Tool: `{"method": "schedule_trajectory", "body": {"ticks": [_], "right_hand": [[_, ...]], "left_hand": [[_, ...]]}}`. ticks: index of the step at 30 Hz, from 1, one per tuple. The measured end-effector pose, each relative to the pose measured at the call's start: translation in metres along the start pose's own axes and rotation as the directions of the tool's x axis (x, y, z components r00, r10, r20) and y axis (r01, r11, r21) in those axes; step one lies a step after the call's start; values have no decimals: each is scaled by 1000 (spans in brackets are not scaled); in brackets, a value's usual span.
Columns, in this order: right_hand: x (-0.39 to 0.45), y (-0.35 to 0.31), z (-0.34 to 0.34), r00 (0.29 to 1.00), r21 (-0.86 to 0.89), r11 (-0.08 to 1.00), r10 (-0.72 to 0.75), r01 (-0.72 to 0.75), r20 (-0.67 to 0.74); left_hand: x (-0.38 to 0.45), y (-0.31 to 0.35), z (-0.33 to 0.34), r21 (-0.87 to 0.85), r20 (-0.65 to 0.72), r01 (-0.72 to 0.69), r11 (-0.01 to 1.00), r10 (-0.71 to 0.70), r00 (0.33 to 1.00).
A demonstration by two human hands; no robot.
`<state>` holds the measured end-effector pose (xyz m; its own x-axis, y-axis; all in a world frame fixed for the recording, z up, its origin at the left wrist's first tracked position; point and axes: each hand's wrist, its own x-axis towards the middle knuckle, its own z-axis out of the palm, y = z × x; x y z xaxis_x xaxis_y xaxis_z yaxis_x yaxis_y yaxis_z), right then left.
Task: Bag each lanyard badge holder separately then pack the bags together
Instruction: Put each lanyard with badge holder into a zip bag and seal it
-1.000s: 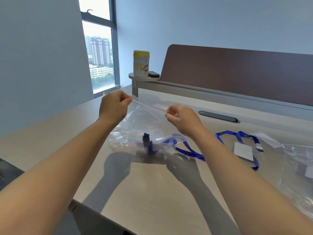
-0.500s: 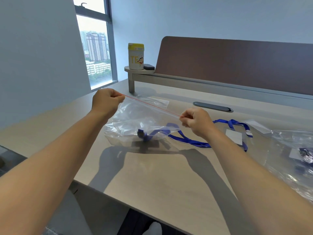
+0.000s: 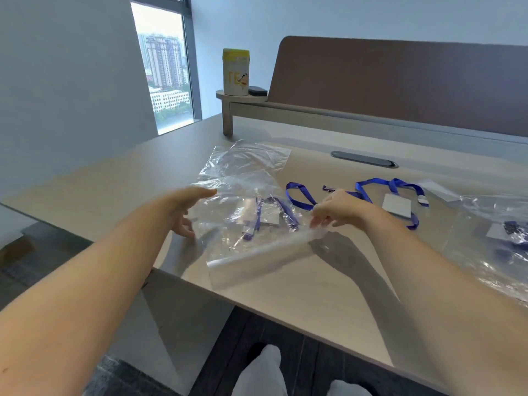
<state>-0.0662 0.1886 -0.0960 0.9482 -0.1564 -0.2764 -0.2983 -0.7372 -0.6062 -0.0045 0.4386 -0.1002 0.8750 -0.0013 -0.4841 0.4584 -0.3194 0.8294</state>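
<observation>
A clear zip bag (image 3: 257,252) lies flat on the table near its front edge, with a blue lanyard and white badge holder (image 3: 268,217) inside. My left hand (image 3: 185,208) is at the bag's left edge with fingers spread and relaxed, fingertips touching the table beside it. On the other side, my right hand (image 3: 337,210) has its fingertips pinching the bag's right corner. A loose blue lanyard with a white badge holder (image 3: 397,205) lies on the table just behind my right hand.
An empty clear bag (image 3: 248,158) lies behind the filled one. Another bagged lanyard (image 3: 508,232) sits at the far right. A yellow-lidded can (image 3: 235,72) stands on a raised shelf by the brown partition (image 3: 400,81). A cable slot (image 3: 363,159) is set in the table (image 3: 114,178).
The bag was held up by its zip edge between both hands; now it lies flat on the table. My left hand has let go and opened.
</observation>
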Motion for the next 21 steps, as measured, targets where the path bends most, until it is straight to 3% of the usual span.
{"method": "schedule_trajectory", "body": {"ticks": [4, 7, 13, 16, 21], "right_hand": [[13, 0, 18, 997, 96, 995, 40, -34, -63], [28, -6, 27, 993, 250, 963, 113, -103, -26], [52, -17, 41, 993, 486, 867, 118, -110, 14], [57, -19, 41, 997, 518, 855, 64, -27, -53], [36, -19, 22, 981, 658, 733, -66, 171, -181]], "left_hand": [[7, -7, 18, -102, -15, 15, 995, -16, 1000], [22, -8, 26, -158, 13, -14, 987, 16, 1000], [43, -2, 38, -80, 45, -83, 993, 87, 995], [48, -1, 37, -108, 44, -186, 977, 191, 981], [32, 23, 47, -271, 70, -306, 913, 335, 940]]}}
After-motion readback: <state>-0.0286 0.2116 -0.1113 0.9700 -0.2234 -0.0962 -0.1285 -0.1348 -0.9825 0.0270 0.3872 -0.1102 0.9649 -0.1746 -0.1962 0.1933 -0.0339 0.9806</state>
